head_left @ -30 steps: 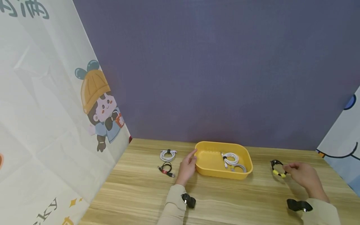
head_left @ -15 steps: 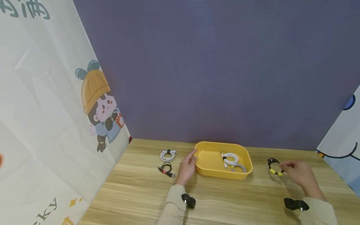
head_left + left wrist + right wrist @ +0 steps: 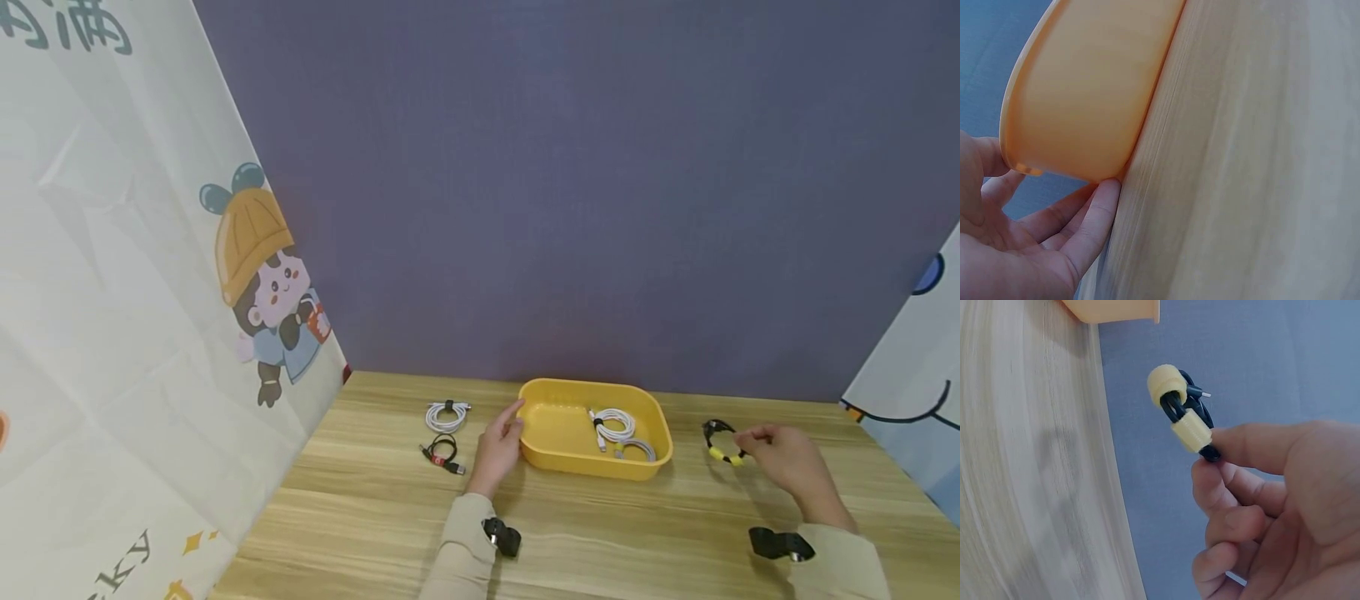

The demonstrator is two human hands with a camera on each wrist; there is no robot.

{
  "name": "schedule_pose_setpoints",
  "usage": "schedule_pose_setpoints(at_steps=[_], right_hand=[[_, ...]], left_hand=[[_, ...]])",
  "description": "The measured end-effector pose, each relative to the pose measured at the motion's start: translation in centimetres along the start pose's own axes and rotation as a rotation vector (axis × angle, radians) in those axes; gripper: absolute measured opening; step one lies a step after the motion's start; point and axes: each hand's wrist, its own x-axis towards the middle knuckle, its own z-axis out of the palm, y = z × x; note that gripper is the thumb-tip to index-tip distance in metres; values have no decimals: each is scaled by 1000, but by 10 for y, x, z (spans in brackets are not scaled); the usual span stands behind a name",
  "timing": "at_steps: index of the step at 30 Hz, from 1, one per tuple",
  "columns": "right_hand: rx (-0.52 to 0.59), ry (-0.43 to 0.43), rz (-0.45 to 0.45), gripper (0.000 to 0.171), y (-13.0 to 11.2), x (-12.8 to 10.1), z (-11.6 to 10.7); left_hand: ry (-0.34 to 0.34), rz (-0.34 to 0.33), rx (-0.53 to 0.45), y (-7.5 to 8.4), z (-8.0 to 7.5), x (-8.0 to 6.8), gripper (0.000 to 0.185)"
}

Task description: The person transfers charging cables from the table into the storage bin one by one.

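My right hand [image 3: 791, 467] pinches a coiled black cable [image 3: 1175, 409] between thumb and fingertips, to the right of the yellow box [image 3: 585, 465]. Two yellow straps [image 3: 1191, 430] wrap the coil, and a small metal plug sticks out of it. The coil hangs above the table, its shadow falling on the wood. My left hand [image 3: 497, 450] touches the box's left end, with fingertips at the rim and low on the wall in the left wrist view. Inside the box, toward its right side, lie a coiled white cable [image 3: 617, 425] and a coiled grey cable [image 3: 640, 450].
Left of the box, a white cable with a black tie [image 3: 447, 415] and a black cable with a red tie [image 3: 443, 452] lie coiled on the wooden table [image 3: 360, 517]. A dark blue panel [image 3: 570, 183] stands behind the table, a printed white sheet [image 3: 112, 275] at the left.
My right hand has moved left toward the box, carrying the black cable with it. My left hand and the box have stayed in place.
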Motion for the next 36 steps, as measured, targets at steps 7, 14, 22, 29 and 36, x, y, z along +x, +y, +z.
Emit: schedule_pose_setpoints(at_steps=[7,14,22,29,36], right_hand=[[-3,17,-14,41,-8,-2,3],[6,7,-6,42,-15,-3,4],[18,-2,-17,44,-21,-3,5],[25,-4,-32,44,-29,-4,6],[20,10,-56,42,-34,-4,11]], left_hand=[[1,0,5,1,0,-1,39],[-2,-5,-1,1,0,-1,39],[-6,-6,-2,0,-1,-1,39],[-8,-4,1,2,-1,-2,39],[-10,-2,1,2,-1,-1,39]])
